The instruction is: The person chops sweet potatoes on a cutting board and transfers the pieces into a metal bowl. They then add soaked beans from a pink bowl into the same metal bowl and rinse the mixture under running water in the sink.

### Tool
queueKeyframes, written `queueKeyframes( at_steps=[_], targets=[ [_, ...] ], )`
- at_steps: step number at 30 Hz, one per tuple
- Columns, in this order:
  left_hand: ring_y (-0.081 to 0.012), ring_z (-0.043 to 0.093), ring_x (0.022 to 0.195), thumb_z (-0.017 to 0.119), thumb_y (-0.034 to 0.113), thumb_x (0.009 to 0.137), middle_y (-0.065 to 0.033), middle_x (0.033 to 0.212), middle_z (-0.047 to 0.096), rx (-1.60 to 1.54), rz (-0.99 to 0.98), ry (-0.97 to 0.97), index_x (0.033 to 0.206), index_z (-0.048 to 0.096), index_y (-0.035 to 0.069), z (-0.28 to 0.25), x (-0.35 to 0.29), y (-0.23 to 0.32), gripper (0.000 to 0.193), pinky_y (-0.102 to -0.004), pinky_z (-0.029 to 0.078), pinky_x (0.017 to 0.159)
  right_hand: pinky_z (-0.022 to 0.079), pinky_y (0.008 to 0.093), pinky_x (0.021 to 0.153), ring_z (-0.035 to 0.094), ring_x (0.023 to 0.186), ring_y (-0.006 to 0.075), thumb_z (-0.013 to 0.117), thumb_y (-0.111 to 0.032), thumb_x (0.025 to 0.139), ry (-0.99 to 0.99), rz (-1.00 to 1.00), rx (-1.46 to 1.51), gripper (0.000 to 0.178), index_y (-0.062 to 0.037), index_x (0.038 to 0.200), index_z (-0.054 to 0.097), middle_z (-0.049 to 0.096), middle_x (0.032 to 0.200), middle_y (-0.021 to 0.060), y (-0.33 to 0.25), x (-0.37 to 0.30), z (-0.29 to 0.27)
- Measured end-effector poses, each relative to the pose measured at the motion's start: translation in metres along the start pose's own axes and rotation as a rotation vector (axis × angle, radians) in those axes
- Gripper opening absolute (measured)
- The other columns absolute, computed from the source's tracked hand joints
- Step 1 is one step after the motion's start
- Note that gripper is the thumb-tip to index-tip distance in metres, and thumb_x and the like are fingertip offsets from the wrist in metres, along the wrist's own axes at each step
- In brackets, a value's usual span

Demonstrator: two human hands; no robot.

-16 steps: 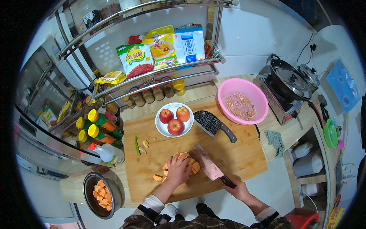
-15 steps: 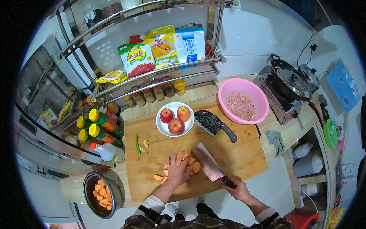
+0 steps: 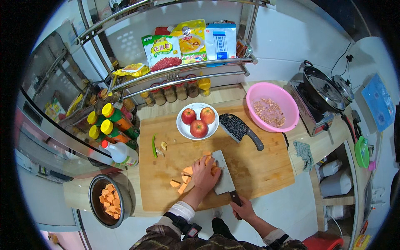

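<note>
My right hand [image 3: 246, 210] is closed round the dark handle of a cleaver [image 3: 225, 177]. Its broad blade lies low on the wooden cutting board [image 3: 266, 171], its left edge beside a heap of orange sweet potato chunks [image 3: 187, 170]. My left hand [image 3: 204, 176] cups over the heap, fingers bent round several chunks and pressing them toward the blade; the chunks under the palm are hidden. A few chunks lie loose left of that hand. At the lower left, a metal bowl [image 3: 127, 200] holds more sweet potato chunks [image 3: 110, 201].
On the board stand a white bowl [image 3: 181, 130] of red apples [image 3: 198, 128], a second, dark-bladed cleaver [image 3: 235, 126], a green chili [image 3: 154, 146] and ginger bits [image 3: 163, 146]. A pink basin [image 3: 273, 88] holds soaking beans. Bottles [image 3: 121, 153] line the left; a pan [image 3: 323, 89] sits right.
The cleaver has moved left against the heap, its blade turning more upright in view. My left hand has shifted toward it over the chunks. The whole view has shifted slightly.
</note>
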State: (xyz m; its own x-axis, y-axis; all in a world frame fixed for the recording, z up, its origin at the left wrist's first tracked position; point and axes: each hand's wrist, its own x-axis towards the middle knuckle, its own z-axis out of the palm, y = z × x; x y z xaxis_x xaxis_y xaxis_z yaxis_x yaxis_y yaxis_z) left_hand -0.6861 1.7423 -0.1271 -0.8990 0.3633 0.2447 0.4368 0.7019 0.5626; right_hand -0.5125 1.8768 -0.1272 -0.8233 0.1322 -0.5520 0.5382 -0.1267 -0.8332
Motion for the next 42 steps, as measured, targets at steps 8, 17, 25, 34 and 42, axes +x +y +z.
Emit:
queueKeyframes(
  at_steps=[8, 17, 25, 34, 42],
  targets=[
    [-0.0373, 0.041, 0.102, 0.066, 0.025, 0.068, -0.013, 0.112, 0.047, -0.057, 0.105, 0.183, 0.102, 0.055, 0.011, 0.003, 0.006, 0.005, 0.039, -0.0458, 0.038, 0.086, 0.037, 0.0245, 0.038, 0.045, 0.042, 0.0084, 0.059, -0.014, 0.082, -0.042, -0.054, 0.015, 0.014, -0.0034, 0.087, 0.051, 0.048, 0.053, 0.0001, -0.013, 0.004, -0.002],
    [-0.04, 0.041, 0.102, 0.067, 0.027, 0.065, -0.0145, 0.11, 0.047, -0.067, 0.154, 0.319, 0.099, 0.057, 0.013, -0.03, 0.029, 0.023, 0.038, -0.0495, 0.036, 0.089, 0.037, 0.0245, 0.038, 0.046, 0.042, 0.009, 0.058, -0.01, 0.082, -0.013, -0.088, -0.028, 0.01, -0.0036, 0.083, 0.05, 0.048, 0.052, 0.0001, -0.063, -0.013, 0.011],
    [-0.0409, 0.04, 0.102, 0.068, 0.026, 0.064, -0.0144, 0.109, 0.047, 0.065, 0.105, 0.531, 0.1, 0.055, 0.013, -0.135, -0.001, -0.015, 0.04, -0.0495, 0.036, 0.087, 0.039, 0.0242, 0.04, 0.047, 0.044, 0.0088, 0.058, -0.008, 0.081, -0.208, -0.129, -0.078, 0.017, -0.0017, 0.095, 0.052, 0.049, 0.058, 0.0007, -0.102, -0.03, 0.083],
    [-0.04, 0.04, 0.105, 0.07, 0.026, 0.063, -0.014, 0.109, 0.048, 0.335, -0.125, 0.662, 0.1, 0.056, 0.012, -0.267, -0.098, -0.105, 0.042, -0.0479, 0.036, 0.087, 0.038, 0.0232, 0.041, 0.048, 0.045, 0.0081, 0.06, -0.015, 0.081, -0.53, -0.173, -0.276, 0.027, -0.0015, 0.102, 0.052, 0.05, 0.056, 0.0002, -0.107, -0.043, 0.217],
    [-0.0323, 0.043, 0.105, 0.061, 0.025, 0.074, -0.0107, 0.11, 0.05, 0.291, -0.312, 0.667, 0.101, 0.055, 0.011, -0.316, -0.169, -0.21, 0.031, -0.0462, 0.035, 0.086, 0.038, 0.0229, 0.04, 0.047, 0.044, 0.0074, 0.061, -0.012, 0.08, -0.55, -0.26, -0.383, 0.016, -0.0005, 0.087, 0.053, 0.05, 0.055, 0.0002, -0.103, -0.051, 0.306]
  ],
)
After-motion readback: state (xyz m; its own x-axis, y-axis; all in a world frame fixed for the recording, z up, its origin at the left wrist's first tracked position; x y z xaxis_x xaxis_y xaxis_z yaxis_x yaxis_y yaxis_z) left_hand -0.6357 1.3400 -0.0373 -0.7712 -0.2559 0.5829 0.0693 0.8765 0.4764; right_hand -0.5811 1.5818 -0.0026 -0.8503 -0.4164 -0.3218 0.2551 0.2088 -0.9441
